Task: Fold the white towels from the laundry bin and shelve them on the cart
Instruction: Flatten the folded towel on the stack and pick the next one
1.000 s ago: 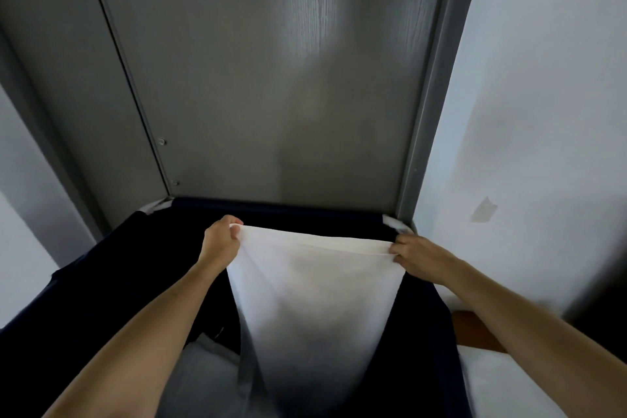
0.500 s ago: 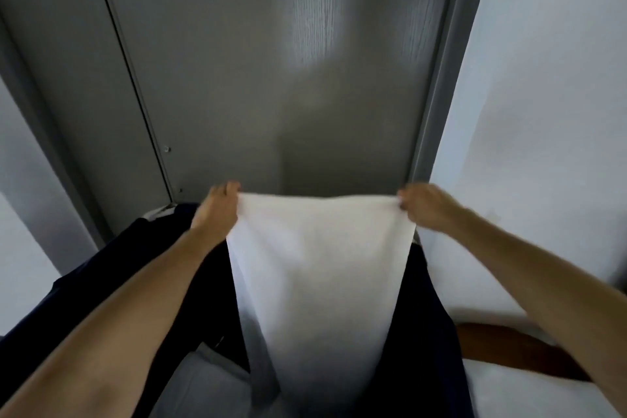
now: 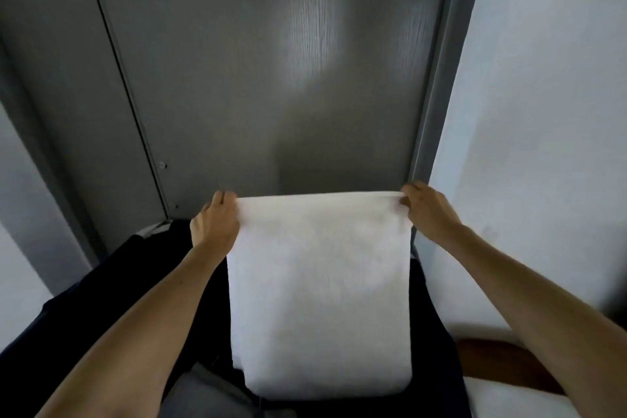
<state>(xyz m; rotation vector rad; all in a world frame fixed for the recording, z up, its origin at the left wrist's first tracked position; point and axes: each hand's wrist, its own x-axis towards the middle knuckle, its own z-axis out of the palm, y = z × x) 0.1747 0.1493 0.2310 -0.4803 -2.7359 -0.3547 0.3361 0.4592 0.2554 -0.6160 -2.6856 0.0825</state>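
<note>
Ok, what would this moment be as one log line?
white towel: hangs spread flat | left hand: grips top left corner | right hand: grips top right corner | laundry bin: below towel

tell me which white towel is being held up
The middle towel: left hand and right hand grip its top corners. The bin towel and lower-right cloth lie low.
</note>
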